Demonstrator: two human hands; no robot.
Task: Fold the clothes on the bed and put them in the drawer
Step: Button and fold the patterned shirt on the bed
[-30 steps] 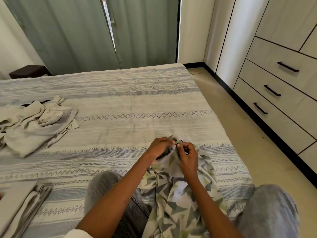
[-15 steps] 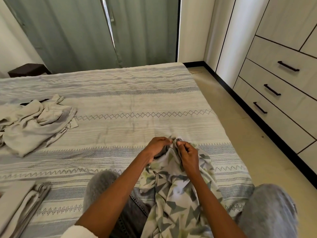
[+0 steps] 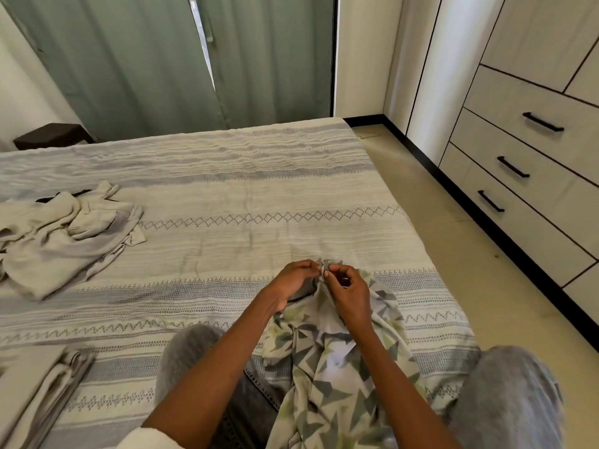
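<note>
Both hands pinch one top edge of the white shirt with grey-green triangle print [image 3: 327, 377]: left hand [image 3: 296, 280] and right hand [image 3: 348, 291] almost touching. From the hands, its crumpled length trails back toward the person's lap on the striped bed [image 3: 259, 196].

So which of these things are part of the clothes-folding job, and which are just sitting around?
Part of the job:
patterned garment, pinched by left hand and right hand
crumpled beige clothes
folded pile
drawers
bed

Just there:
green curtains
dark stool
</note>
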